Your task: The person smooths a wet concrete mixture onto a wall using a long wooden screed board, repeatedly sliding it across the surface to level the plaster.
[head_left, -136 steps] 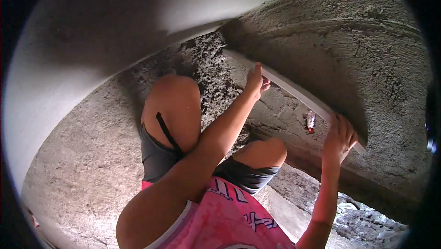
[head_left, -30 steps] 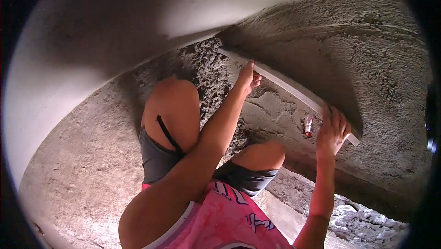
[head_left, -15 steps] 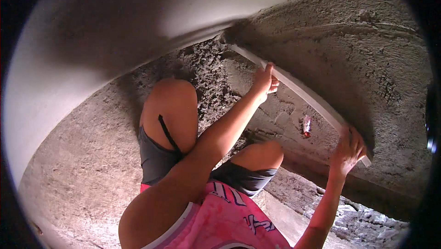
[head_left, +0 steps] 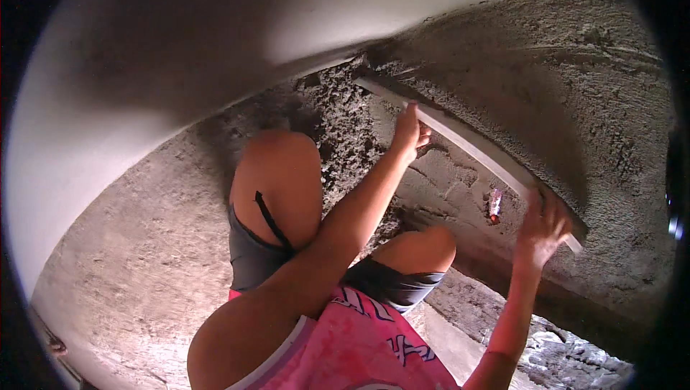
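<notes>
A long, pale straightedge bar point(head_left: 474, 147) lies slantwise along the foot of the rough grey mortar surface point(head_left: 611, 117). My left hand point(head_left: 411, 135) grips it left of its middle, the thumb on top and fingers curled under. Close to its right end, my right hand point(head_left: 543, 232) is closed over the bar, slightly blurred. A dark ridge of mortar runs along the bar's far edge. Just on the near side, a small red-and-white packet or tube point(head_left: 495, 205) rests on the smeared mortar.
A smooth pale curved wall point(head_left: 323, 2) borders the upper left. Crumbly dark mortar point(head_left: 341, 117) lies between my knee and the bar's left end. My bent knees point(head_left: 277, 167) are close by. Beyond a dark ledge, silvery debris point(head_left: 568, 354) shows at lower right.
The view has shifted slightly. The bar has come a little toward me with both hands still on it, and its darker far side now shows beside the mortar ridge.
</notes>
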Available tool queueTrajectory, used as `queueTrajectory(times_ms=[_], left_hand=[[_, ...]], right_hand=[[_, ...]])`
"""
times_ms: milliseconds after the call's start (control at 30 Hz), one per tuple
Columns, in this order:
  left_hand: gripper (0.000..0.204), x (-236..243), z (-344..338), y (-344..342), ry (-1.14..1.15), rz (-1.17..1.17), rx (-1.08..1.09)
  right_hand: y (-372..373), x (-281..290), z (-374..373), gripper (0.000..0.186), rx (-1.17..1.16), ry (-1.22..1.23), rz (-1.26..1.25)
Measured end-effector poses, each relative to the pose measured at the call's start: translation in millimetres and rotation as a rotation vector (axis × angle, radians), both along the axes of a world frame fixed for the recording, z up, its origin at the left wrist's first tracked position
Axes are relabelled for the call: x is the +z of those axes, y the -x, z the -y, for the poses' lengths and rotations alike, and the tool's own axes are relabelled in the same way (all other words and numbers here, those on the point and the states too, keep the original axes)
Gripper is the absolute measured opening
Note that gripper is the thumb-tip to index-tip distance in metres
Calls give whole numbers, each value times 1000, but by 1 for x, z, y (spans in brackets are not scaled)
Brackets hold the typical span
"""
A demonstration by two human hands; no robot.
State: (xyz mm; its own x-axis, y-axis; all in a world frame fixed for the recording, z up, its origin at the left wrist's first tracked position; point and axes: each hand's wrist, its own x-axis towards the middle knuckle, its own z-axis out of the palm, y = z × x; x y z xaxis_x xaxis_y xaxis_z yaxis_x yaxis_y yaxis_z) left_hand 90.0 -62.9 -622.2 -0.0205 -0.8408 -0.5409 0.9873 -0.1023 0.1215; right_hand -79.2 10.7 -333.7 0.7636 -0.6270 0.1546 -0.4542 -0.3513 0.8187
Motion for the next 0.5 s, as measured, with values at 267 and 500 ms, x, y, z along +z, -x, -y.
queueTrajectory(times_ms=[267, 500], left_hand=[[39, -70, 17, -6, 96, -67, -29], [36, -39, 19, -6, 84, -45, -22]], right_hand=[[-24, -49, 13, 44, -64, -76, 24], [-24, -29, 2, 41, -60, -33, 76]])
